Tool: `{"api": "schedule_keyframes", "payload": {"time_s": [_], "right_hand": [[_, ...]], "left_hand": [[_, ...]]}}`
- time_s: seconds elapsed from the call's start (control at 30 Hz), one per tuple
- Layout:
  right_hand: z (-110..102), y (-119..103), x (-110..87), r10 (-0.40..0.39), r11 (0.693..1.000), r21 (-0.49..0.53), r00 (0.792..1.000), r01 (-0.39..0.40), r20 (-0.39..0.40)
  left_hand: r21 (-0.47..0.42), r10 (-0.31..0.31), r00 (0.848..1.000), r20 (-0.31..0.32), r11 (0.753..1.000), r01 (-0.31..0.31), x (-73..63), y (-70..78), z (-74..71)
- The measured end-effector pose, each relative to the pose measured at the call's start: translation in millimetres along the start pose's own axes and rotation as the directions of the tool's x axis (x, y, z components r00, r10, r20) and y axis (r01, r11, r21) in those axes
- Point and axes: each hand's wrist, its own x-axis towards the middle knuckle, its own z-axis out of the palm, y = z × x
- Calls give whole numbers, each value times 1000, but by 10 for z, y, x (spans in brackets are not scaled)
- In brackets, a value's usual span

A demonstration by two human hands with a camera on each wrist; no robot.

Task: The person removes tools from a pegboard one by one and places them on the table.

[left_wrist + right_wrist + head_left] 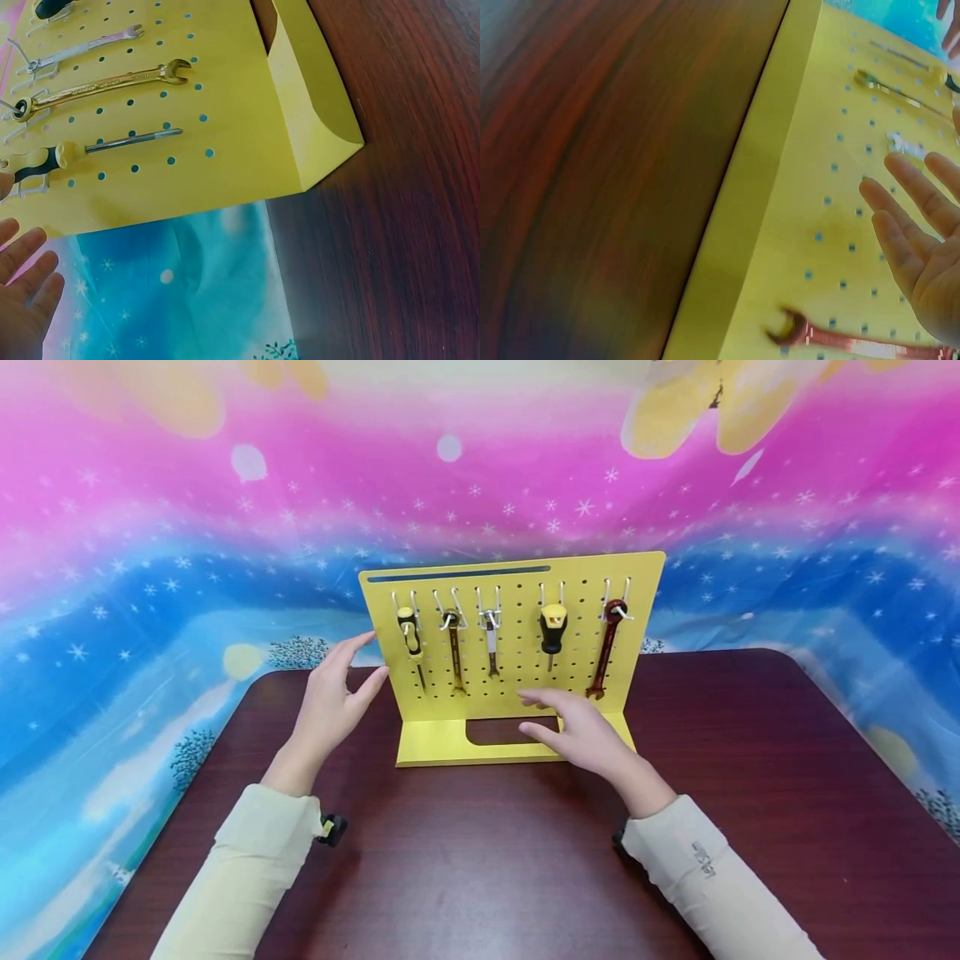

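Note:
A yellow pegboard stand point(517, 693) stands upright on the table with tools hanging from white hooks. From left to right hang a yellow-and-black screwdriver point(410, 633), a gold wrench point(455, 652), a small silver wrench point(492, 647), a stubby yellow-and-black screwdriver point(553, 627) and a red wrench point(606, 652). My left hand point(326, 702), thumb and fingers spread apart, is at the board's left edge, nearest the long screwdriver point(112, 146). In front of the board's lower right part is my right hand point(577, 731), its fingers extended and holding nothing. Part of the stand's base is hidden behind it.
The stand rests on a dark reddish-brown wooden table point(480, 852). Behind and around the table hangs a pink-and-blue cloth point(510, 468) with snowflakes. A small black device point(332, 829) is strapped at the left wrist.

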Motion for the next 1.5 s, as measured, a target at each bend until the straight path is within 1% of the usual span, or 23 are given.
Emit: {"api": "schedule_keyframes", "payload": {"time_s": [0.17,0.33,0.47,0.6,0.77,0.9,1.13,1.33,1.5], "right_hand": [[152,-59,162,-47,995,83,999,48,-15],[283,-154,316,-27,980,200,1000,27,1],[390,-223,435,-7,958,287,1000,5,7],[487,-285,545,-13,929,371,1000,13,-4],[597,-330,650,-1,897,442,1000,6,-12],[671,-360,708,6,881,474,1000,-2,-7],[781,-405,811,-2,869,494,1000,17,-30],[850,-410,853,-8,853,520,998,36,-56],[884,-418,869,-1,853,520,997,42,-78]], "left_hand": [[-81,3,1000,-11,997,-4,41,34,26],[-145,-14,1000,-13,989,12,89,53,51],[-176,-26,1000,-9,984,24,125,68,61],[-203,-32,999,-7,979,30,161,65,82],[-231,-49,999,0,972,48,198,62,103],[-241,-72,997,13,968,73,216,58,115],[-280,-116,992,46,952,124,255,39,166],[-300,-131,989,70,943,146,284,39,212],[-304,-138,987,78,940,156,308,42,241]]}}
